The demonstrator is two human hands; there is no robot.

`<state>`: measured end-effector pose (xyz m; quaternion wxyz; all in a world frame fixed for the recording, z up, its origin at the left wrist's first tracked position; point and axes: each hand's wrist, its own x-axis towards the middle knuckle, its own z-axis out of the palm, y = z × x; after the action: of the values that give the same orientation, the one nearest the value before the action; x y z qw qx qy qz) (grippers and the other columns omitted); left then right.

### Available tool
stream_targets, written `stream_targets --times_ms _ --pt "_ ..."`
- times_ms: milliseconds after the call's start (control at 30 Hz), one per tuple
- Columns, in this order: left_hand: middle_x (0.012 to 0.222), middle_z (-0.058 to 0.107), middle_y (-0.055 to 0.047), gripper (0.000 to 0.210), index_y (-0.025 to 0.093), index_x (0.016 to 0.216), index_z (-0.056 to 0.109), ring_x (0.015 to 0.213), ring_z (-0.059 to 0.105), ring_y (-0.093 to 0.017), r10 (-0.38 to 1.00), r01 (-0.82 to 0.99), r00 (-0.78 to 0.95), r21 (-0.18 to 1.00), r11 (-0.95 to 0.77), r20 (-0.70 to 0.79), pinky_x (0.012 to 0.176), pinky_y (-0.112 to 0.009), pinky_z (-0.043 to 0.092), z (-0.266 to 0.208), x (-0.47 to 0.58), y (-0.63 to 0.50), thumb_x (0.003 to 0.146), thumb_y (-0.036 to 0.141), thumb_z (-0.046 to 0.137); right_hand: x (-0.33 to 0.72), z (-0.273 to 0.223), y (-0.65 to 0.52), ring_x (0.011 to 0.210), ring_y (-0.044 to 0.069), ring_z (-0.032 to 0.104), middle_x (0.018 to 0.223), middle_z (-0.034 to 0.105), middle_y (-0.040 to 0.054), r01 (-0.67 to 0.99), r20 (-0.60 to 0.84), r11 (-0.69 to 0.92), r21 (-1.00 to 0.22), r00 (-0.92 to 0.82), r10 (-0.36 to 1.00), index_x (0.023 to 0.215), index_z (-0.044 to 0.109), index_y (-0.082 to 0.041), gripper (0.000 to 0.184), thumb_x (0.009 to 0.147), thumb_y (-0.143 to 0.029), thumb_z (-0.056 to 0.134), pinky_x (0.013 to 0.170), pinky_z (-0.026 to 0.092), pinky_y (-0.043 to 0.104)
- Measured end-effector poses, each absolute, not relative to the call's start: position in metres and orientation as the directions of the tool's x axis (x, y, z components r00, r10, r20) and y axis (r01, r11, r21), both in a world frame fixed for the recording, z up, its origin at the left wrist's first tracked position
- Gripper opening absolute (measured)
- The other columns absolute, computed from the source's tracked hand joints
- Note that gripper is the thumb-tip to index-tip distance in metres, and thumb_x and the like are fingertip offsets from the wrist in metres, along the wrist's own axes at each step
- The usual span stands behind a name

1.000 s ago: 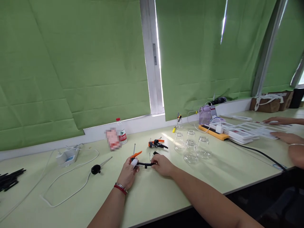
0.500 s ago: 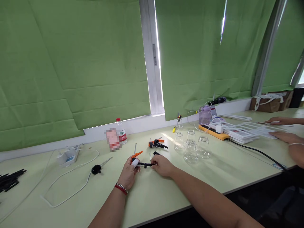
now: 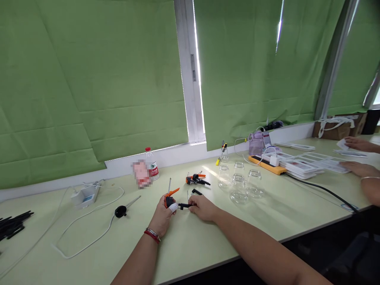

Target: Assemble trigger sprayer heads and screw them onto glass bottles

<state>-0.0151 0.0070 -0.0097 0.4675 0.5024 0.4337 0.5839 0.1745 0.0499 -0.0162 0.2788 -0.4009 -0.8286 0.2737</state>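
Near the middle of the table my left hand (image 3: 162, 213) is closed around an orange-and-black piece (image 3: 170, 201) that looks like a trigger clamp, with a thin metal rod pointing up from it. A white wrap covers my left thumb. Across from it, my right hand (image 3: 202, 207) pinches a small black plastic bar (image 3: 185, 205), its free end pointing at the clamp. I cannot tell whether the two parts touch. Just beyond my right fingers lies another black piece (image 3: 196, 192). Farther back rests a similar orange-and-black clamp group (image 3: 196, 179).
Several clear glass jars (image 3: 238, 190) stand right of my hands. A round black part with a rod (image 3: 120, 211) and a white cable (image 3: 89, 240) lie left, near black strips (image 3: 13, 225). An orange power strip (image 3: 267, 165) sits right; beyond it, another person's hands (image 3: 359, 168) handle papers.
My left thumb has shifted lower and the clamp's black body shows more. The black piece behind my right hand is more visible. The other person has lifted a white sheet.
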Motion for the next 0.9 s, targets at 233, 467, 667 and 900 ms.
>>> stream_targets --times_ms 233,467,667,900 --pt "0.089 0.051 0.000 0.055 0.021 0.114 0.048 0.068 0.049 -0.010 0.982 -0.081 -0.051 0.979 -0.185 0.181 0.059 -0.023 0.041 -0.012 -0.018 0.007 0.062 0.016 0.066 0.175 -0.012 0.044 0.068 0.013 0.049 0.075 0.059 0.0001 0.476 0.263 0.556 -0.682 -0.549 0.793 0.090 0.062 -0.020 0.017 0.076 -0.017 0.052 0.061 0.034 0.023" --pt "0.088 0.051 0.000 0.056 0.022 0.115 0.047 0.069 0.049 -0.010 0.984 -0.086 -0.040 0.980 -0.179 0.176 0.060 -0.023 0.040 -0.013 -0.017 0.007 0.063 0.017 0.066 0.173 -0.008 0.039 0.070 0.014 0.049 0.075 0.060 0.0005 0.464 0.265 0.571 -0.678 -0.570 0.778 0.092 0.066 -0.021 0.024 0.075 -0.014 0.050 0.065 0.035 0.024" --pt "0.087 0.053 0.001 0.057 0.021 0.115 0.049 0.069 0.049 -0.011 0.985 -0.102 -0.040 0.980 -0.172 0.169 0.061 -0.024 0.041 -0.012 -0.017 0.006 0.061 0.017 0.066 0.172 -0.007 0.037 0.067 0.014 0.049 0.073 0.060 0.0005 0.471 0.268 0.593 -0.653 -0.589 0.763 0.092 0.066 -0.021 0.025 0.075 -0.014 0.049 0.061 0.035 0.023" --pt "0.088 0.054 -0.001 0.063 0.021 0.117 0.046 0.070 0.052 -0.012 0.992 -0.145 -0.055 0.982 -0.117 0.110 0.064 -0.026 0.043 -0.010 -0.014 0.004 0.059 0.017 0.068 0.169 -0.009 0.034 0.081 0.018 0.057 0.097 0.066 0.0038 0.425 0.305 0.616 -0.664 -0.598 0.741 0.119 0.057 -0.025 0.046 0.076 -0.012 0.047 0.074 0.042 0.027"
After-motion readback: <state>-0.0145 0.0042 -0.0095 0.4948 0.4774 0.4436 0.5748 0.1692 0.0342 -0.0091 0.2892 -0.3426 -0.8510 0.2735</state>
